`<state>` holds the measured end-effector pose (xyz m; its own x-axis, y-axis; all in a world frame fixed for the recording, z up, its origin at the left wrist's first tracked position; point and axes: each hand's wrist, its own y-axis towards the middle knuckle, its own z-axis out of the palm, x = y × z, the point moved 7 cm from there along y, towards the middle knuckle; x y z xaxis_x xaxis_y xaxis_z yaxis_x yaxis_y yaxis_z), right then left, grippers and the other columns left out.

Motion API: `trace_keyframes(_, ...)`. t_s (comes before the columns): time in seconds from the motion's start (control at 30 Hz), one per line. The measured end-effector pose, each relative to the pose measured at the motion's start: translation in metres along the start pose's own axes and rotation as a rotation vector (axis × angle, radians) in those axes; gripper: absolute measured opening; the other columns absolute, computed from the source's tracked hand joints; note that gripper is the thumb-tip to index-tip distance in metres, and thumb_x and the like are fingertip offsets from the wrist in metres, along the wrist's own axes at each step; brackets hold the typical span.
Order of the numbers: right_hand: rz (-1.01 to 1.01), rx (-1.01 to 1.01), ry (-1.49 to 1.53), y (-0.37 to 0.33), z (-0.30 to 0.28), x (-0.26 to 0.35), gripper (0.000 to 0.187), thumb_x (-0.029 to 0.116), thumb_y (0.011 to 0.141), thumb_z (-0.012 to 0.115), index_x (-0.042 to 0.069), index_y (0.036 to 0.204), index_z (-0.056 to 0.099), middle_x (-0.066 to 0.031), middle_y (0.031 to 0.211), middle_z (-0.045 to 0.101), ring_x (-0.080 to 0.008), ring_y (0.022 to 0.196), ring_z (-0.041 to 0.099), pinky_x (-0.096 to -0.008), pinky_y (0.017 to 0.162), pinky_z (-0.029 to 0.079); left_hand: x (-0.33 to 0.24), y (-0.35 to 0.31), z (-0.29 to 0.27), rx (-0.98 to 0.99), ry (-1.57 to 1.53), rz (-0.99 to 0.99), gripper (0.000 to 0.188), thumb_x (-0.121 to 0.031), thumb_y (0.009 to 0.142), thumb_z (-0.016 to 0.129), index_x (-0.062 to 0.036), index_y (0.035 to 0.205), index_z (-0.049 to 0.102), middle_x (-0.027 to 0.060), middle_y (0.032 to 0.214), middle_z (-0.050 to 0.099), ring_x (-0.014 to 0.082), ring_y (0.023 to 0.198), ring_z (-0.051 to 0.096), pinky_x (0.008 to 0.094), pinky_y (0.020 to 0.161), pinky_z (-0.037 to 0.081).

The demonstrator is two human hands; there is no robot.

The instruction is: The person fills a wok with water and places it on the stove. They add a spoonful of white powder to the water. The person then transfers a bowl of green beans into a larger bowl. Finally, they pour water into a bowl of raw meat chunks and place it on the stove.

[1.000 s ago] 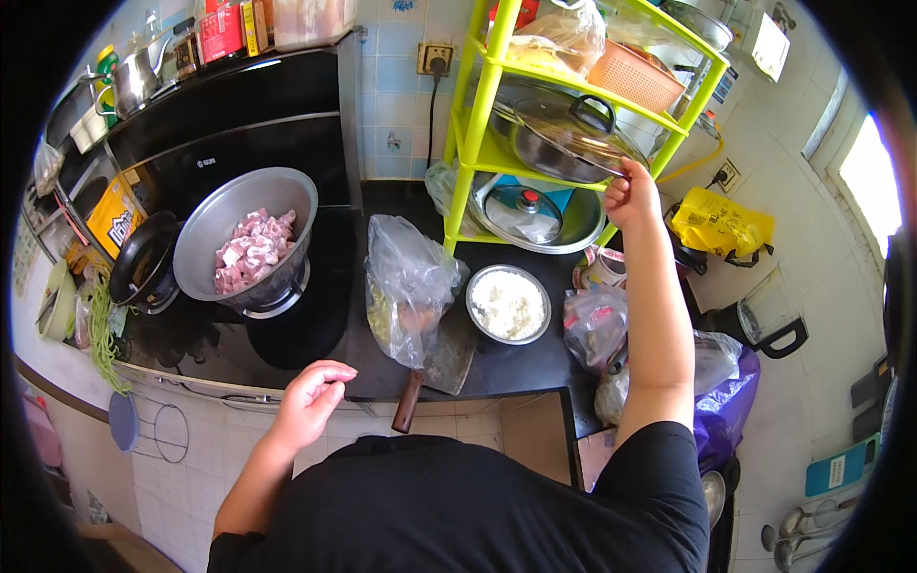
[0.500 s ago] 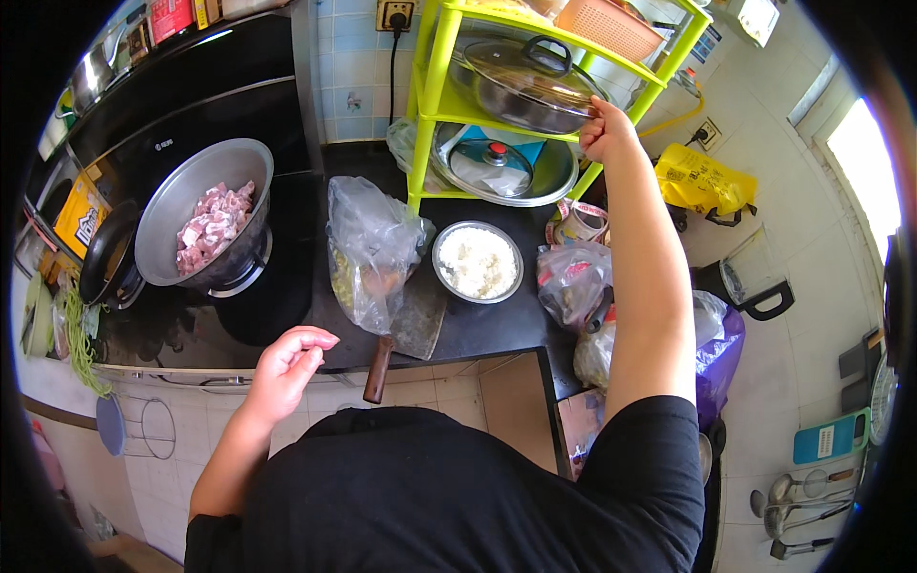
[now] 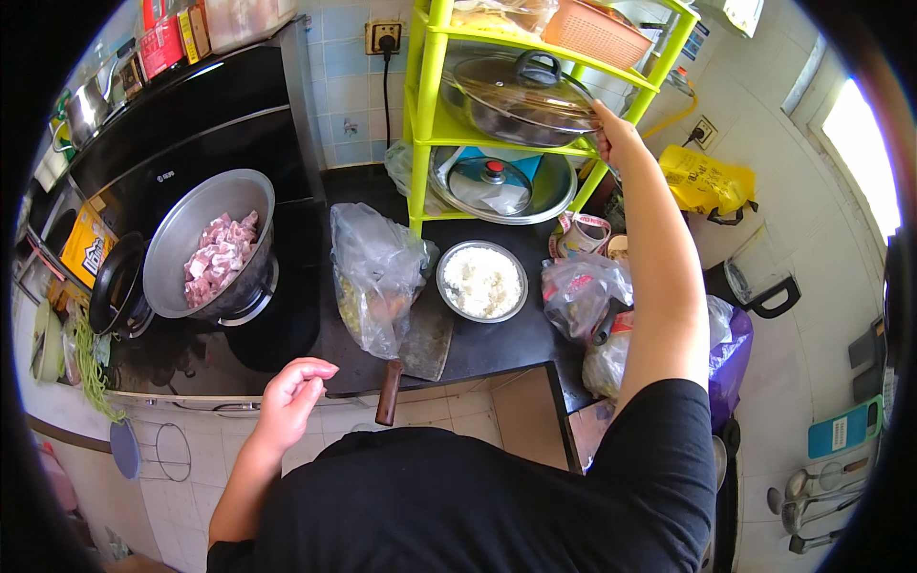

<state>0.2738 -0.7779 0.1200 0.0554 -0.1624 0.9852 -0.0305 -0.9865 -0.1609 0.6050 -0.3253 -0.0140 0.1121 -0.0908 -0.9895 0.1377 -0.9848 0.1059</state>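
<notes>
On the tabletop [image 3: 497, 358], read left to right: one metal bowl [image 3: 205, 244] of cut raw meat sits far left on the dark stove, well apart from either hand. The left hand [image 3: 291, 396] hangs at the near tabletop edge, fingers loosely curled, grasping nothing; nearest to it is one cleaver [image 3: 415, 349], handle toward the near edge, blade partly under one clear bag [image 3: 375, 272]. Right of the bag stands one small bowl [image 3: 481, 281] of white grains, then further bags [image 3: 583, 296] at the right edge; their count cannot be told.

Behind stands one green rack [image 3: 425, 105]. Its middle shelf carries one pan [image 3: 521, 105] under a glass lid; the shelf below holds one basin [image 3: 554, 186] with a second glass lid [image 3: 489, 181] lying in it. Lids counted: two.

The right hand [image 3: 616, 134] is raised to the pan's right rim, fingers closed on it or on the lid edge; which one cannot be told.

Judgement: the pan is not yet off its shelf, so fetching it is at its start. Meat appears already cut; cleaver laid down.
</notes>
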Motion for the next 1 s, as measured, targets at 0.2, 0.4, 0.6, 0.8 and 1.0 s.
trace_keyframes(0.2, -0.095, 0.279, 0.372, -0.018, 0.030, -0.032, 0.035, 0.046, 0.083, 0.051, 0.012, 0.073, 0.050, -0.0010, 0.050, 0.049, -0.0141, 0.042, 0.047, -0.0253, 0.038, 0.033, 0.024, -0.013, -0.017, -0.060, 0.003, -0.138, 0.015, -0.012, 0.089, 0.046, -0.0033, 0.098, 0.055, 0.0045, 0.100, 0.056, 0.0117, 0.092, 0.053, 0.0261, 0.077, 0.042)
trace_keyframes(0.4, -0.250, 0.495, 0.768, -0.064, 0.034, -0.023, 0.025, 0.019, 0.089, 0.046, 0.001, 0.106, 0.052, -0.0116, 0.104, 0.060, -0.0216, 0.091, 0.060, -0.0252, 0.063, 0.051, 0.029, 0.000, -0.002, 0.037, -0.020, -0.142, 0.018, -0.015, 0.089, 0.048, -0.0029, 0.100, 0.054, 0.0041, 0.101, 0.056, 0.0113, 0.092, 0.052, 0.0257, 0.078, 0.042)
trace_keyframes(0.6, -0.285, 0.116, 1.052, -0.149, -0.010, -0.081, 0.031, 0.013, 0.091, 0.037, -0.005, 0.115, 0.044, -0.0165, 0.117, 0.050, -0.0248, 0.109, 0.048, -0.0356, 0.096, 0.037, 0.042, 0.006, 0.002, 0.119, -0.067, -0.125, 0.017, -0.015, 0.089, 0.048, -0.0028, 0.099, 0.054, 0.0038, 0.099, 0.055, 0.0105, 0.090, 0.051, 0.0251, 0.078, 0.042)
trace_keyframes(0.8, -0.278, 0.414, 1.008, -0.230, -0.028, -0.167, 0.039, 0.023, 0.087, 0.047, 0.003, 0.121, 0.045, -0.0099, 0.125, 0.047, -0.0254, 0.118, 0.040, -0.0456, 0.101, 0.028, 0.054, 0.004, -0.003, 0.115, -0.083, -0.179, 0.017, -0.013, 0.088, 0.048, -0.0018, 0.099, 0.055, 0.0035, 0.096, 0.056, 0.0095, 0.089, 0.051, 0.0242, 0.078, 0.041)
trace_keyframes(1.0, -0.179, 0.334, 0.941, -0.184, -0.003, -0.206, 0.035, 0.018, 0.087, 0.047, 0.003, 0.118, 0.046, -0.0093, 0.121, 0.050, -0.0235, 0.108, 0.049, -0.0424, 0.093, 0.036, 0.049, 0.004, -0.007, 0.089, -0.083, -0.175, 0.015, -0.012, 0.088, 0.048, -0.0016, 0.098, 0.055, 0.0035, 0.095, 0.057, 0.0097, 0.088, 0.051, 0.0238, 0.078, 0.041)
